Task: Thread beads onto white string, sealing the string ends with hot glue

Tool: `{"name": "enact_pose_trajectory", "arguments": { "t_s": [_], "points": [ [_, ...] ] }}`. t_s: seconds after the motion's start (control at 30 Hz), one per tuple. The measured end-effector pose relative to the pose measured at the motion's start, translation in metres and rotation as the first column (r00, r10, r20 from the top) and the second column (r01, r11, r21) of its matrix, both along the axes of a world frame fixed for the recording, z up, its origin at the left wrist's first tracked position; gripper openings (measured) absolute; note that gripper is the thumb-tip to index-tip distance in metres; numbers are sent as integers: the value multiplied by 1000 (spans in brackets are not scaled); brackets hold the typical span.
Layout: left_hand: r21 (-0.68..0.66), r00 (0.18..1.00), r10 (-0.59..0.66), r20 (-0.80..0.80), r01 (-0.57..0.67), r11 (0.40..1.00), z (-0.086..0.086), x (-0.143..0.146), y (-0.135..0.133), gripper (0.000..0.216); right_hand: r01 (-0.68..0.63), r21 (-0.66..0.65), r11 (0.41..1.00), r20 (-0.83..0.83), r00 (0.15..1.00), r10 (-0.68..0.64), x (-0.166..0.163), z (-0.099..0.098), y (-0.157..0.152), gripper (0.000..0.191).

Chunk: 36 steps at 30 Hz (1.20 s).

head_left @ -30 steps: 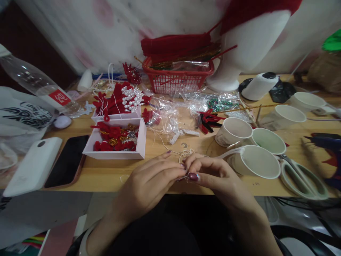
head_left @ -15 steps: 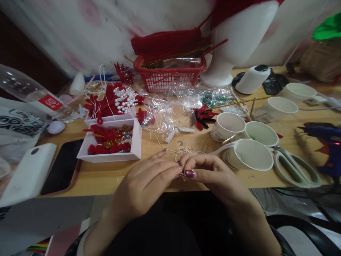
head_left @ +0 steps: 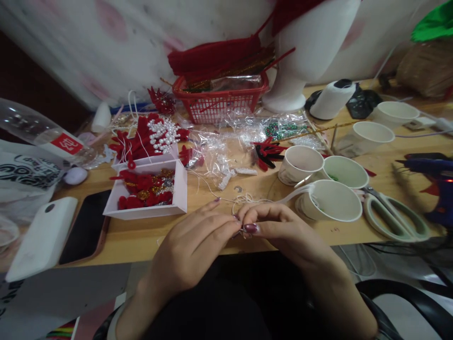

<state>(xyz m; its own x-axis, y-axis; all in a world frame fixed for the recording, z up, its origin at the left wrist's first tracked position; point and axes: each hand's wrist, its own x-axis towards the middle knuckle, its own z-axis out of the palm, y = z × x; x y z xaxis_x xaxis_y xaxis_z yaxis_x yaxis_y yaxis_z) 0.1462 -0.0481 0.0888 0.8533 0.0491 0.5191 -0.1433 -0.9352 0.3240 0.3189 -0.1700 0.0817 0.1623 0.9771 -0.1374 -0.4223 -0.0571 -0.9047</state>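
Observation:
My left hand [head_left: 198, 243] and my right hand [head_left: 283, 231] meet at the fingertips over the front edge of the wooden table. Both are closed in a pinch around something small, mostly hidden by the fingers, with thin pale bits showing. White thread [head_left: 247, 198] lies in loose loops just behind the fingertips; one strand runs back to the left. To the left stands a white box [head_left: 145, 213] with red fuzzy and gold pieces. Right of my right hand is a paper cup [head_left: 338, 200].
A red basket [head_left: 222, 106] stands at the back beside a white mannequin head [head_left: 304, 52]. Scissors [head_left: 392, 217] and a blue glue gun [head_left: 435, 174] lie at right. A phone [head_left: 87, 226] and a white power bank [head_left: 42, 238] lie at left. Plastic bags [head_left: 219, 151] cover the middle.
The camera view has tilted slightly, so the table's things sit a little differently in the picture. Both hands stay pinched together in nearly the same place.

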Motion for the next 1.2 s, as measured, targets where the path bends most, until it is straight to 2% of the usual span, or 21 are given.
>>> {"name": "enact_pose_trajectory", "arguments": {
  "t_s": [0.17, 0.4, 0.7, 0.77, 0.87, 0.93, 1.03, 1.13, 1.2],
  "points": [
    [81, 999, -24, 24, 22, 996, 1, 1, 0, 27, 0, -7, 1000, -24, 1000, 0, 0, 0, 1, 7],
    [51, 1000, -11, 3, 11, 999, -4, 0, 1, 31, -5, 6, 1000, -25, 1000, 5, 1, -1, 1, 6],
    [50, 999, -46, 6, 45, 998, 2, 5, 1, 26, -31, 15, 999, -50, 998, 32, 4, -6, 0, 5],
    [52, 999, -40, 4, 39, 998, 3, 5, 1, 26, -43, 34, 998, 13, 999, 43, 5, -5, -1, 8],
    [67, 1000, -25, 16, 23, 997, 4, 7, 1, 24, -40, 60, 997, 237, 971, 25, 5, 0, -6, 17],
    [69, 999, -19, 27, 17, 997, 4, 8, 1, 22, 4, 72, 997, 410, 912, -33, 2, 4, -11, 19],
    [59, 1000, -3, 27, 2, 998, 5, 10, 0, 19, 64, 133, 989, 615, 777, -134, -3, 9, -16, 12],
    [50, 999, -4, 42, 1, 999, 4, 11, -1, 18, 30, 203, 979, 725, 667, -171, -6, 12, -19, 11],
    [52, 998, -11, 57, 8, 999, 3, 11, -1, 18, 10, 225, 974, 740, 648, -178, -7, 13, -19, 13]
  ]
}}
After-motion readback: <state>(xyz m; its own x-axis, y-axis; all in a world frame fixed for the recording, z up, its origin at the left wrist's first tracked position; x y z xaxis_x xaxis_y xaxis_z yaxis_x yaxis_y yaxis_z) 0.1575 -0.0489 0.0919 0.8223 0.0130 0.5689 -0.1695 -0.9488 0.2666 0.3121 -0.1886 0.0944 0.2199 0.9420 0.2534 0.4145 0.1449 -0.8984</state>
